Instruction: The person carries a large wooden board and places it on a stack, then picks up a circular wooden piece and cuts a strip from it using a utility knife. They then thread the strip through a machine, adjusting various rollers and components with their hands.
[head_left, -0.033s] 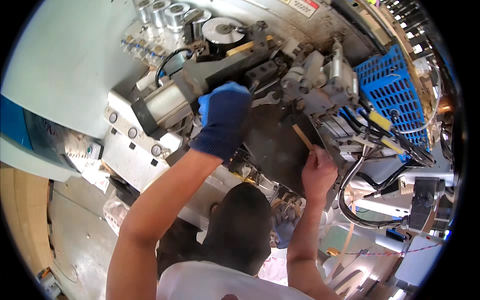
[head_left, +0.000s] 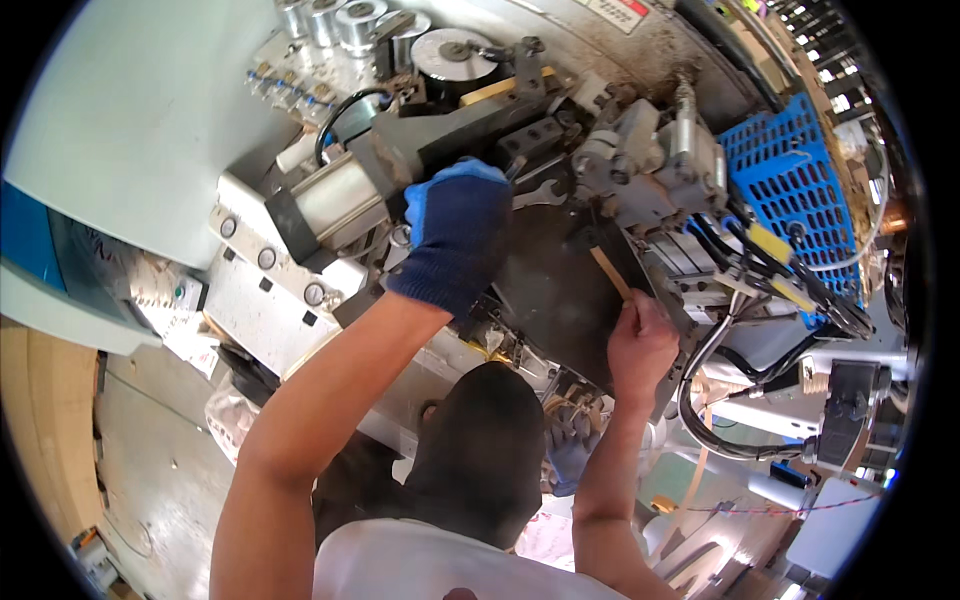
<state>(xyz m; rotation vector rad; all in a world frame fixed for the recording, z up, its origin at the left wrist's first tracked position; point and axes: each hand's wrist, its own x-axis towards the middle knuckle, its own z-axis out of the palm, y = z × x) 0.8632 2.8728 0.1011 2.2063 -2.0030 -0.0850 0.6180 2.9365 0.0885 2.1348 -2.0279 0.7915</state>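
Note:
My left hand [head_left: 462, 232], in a dark blue knitted glove with lighter blue fingers, is curled closed over the machine beside a metal cylinder [head_left: 340, 200]. What its fingers hold, if anything, is hidden behind the glove. An open-end wrench [head_left: 540, 196] lies just right of it, at the far end of a dark flat plate [head_left: 555, 280]. My bare right hand [head_left: 645, 345] pinches a narrow tan strip [head_left: 611, 272] whose free end points away over the plate's right side.
Beyond my hands stand metal rollers [head_left: 360, 27] and a round disc [head_left: 455, 54]. To the right are a metal clamp-like assembly [head_left: 640, 165], a blue perforated basket [head_left: 790, 170] and bundled black cables [head_left: 700, 390]. A white panel with gauges [head_left: 267, 258] is at the left.
The whole view has shifted slightly, so the machine and both hands sit a little farther right. Both hands keep the same pose.

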